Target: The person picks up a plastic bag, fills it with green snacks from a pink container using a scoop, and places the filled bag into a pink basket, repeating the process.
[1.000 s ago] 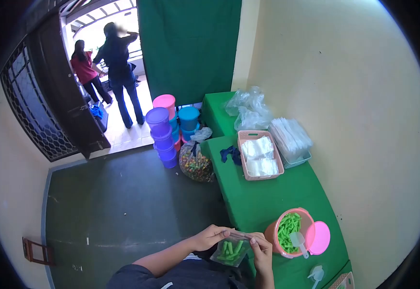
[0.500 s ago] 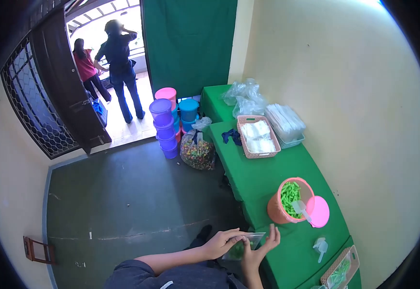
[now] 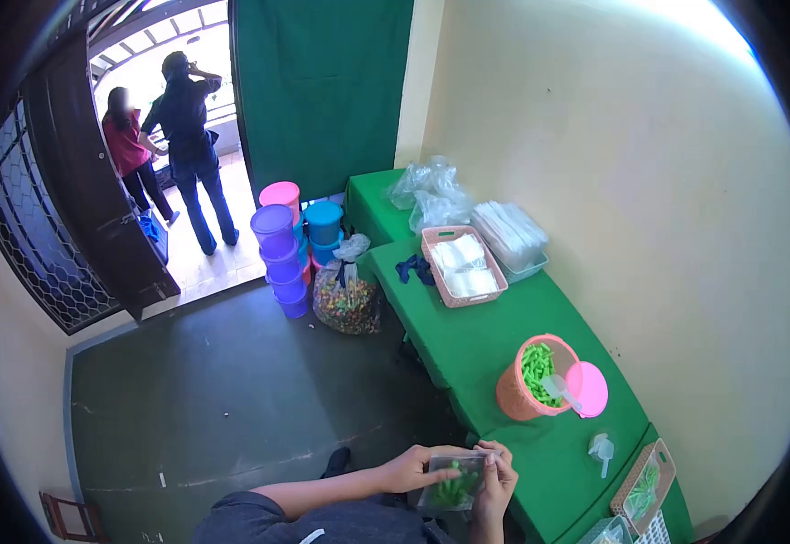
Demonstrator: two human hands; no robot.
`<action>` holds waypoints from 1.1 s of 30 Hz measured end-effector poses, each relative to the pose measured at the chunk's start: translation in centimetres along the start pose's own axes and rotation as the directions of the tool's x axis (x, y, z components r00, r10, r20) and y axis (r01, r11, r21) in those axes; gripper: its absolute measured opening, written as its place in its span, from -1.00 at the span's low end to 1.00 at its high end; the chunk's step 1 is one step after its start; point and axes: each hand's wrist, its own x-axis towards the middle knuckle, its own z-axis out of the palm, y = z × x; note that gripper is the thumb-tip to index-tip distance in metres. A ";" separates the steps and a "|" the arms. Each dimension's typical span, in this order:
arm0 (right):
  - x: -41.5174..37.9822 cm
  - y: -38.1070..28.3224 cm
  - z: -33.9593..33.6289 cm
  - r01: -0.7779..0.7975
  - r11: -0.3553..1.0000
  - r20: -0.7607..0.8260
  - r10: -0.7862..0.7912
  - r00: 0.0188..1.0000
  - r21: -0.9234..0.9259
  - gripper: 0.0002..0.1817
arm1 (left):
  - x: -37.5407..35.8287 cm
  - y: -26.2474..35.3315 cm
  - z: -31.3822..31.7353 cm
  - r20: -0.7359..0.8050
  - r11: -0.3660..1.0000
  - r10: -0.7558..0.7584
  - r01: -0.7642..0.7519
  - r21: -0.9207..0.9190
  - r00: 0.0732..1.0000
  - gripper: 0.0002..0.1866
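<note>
A clear plastic bag [image 3: 454, 488] with several green pieces inside is held upright in front of my body. My left hand [image 3: 416, 469] grips its left side and top edge. Closed around the upper right corner is my right hand [image 3: 497, 479]. Ahead on the green-covered table stands an orange bucket [image 3: 519, 397] full of the same green pieces [image 3: 537, 372], with a translucent scoop [image 3: 558, 390] resting in it. Beside the bucket lies a pink lid [image 3: 591, 392]. A second small scoop [image 3: 602, 451] is on the cloth nearby.
A basket with filled green bags [image 3: 644, 490] sits at the table's near right. Farther back are a pink basket of white packets [image 3: 467, 300] and stacked clear bags [image 3: 509, 234]. Purple buckets [image 3: 283, 267] and a bag of colourful pieces [image 3: 348, 304] stand on the floor. Two people [image 3: 193, 150] are in the doorway.
My right hand's raised fingers have folded down onto the bag's top corner. The bag now faces me more fully, with its green contents clearer. The view has shifted slightly.
</note>
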 end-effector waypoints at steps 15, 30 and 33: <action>4.2 6.8 15.1 -0.326 0.945 0.158 0.322 0.933 -0.001 -0.71 | -0.8 -5.2 -18.6 -0.385 0.713 -0.306 -0.059 -0.699 0.871 -0.68; 0.0 9.2 -1.7 0.322 0.917 -0.936 0.124 0.330 0.235 -0.66 | 9.1 -8.6 -15.3 0.208 0.881 -0.249 0.310 -0.358 0.946 -0.82; -3.5 9.8 -9.4 0.333 0.935 -0.989 0.085 0.118 0.120 -0.65 | 12.5 -9.4 -14.5 0.200 0.882 -0.290 0.343 -0.323 0.936 -0.83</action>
